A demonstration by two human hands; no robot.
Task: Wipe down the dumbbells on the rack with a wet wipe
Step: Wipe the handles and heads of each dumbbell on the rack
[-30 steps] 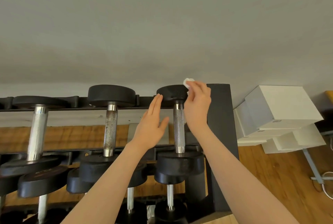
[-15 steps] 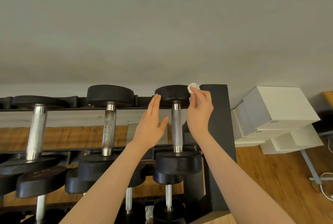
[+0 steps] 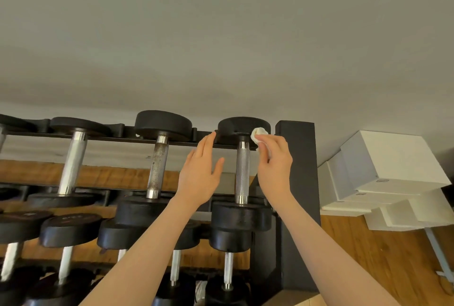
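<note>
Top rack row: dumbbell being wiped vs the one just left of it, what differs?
The rightmost dumbbell has a clean, bright knurled handle; the neighbouring dumbbell has a darker, spotted handle. The right hand presses a wet wipe against the rightmost one's far head; the neighbour is untouched. The open left hand sits between them. Both have black round heads and lie across the same rack.

Plain grey wall, wood floor, white boxes stacked at rt.

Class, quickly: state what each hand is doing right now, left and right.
Left hand: open, fingers straight, holding nothing.
Right hand: pinching the wet wipe against the rightmost top dumbbell.
</note>
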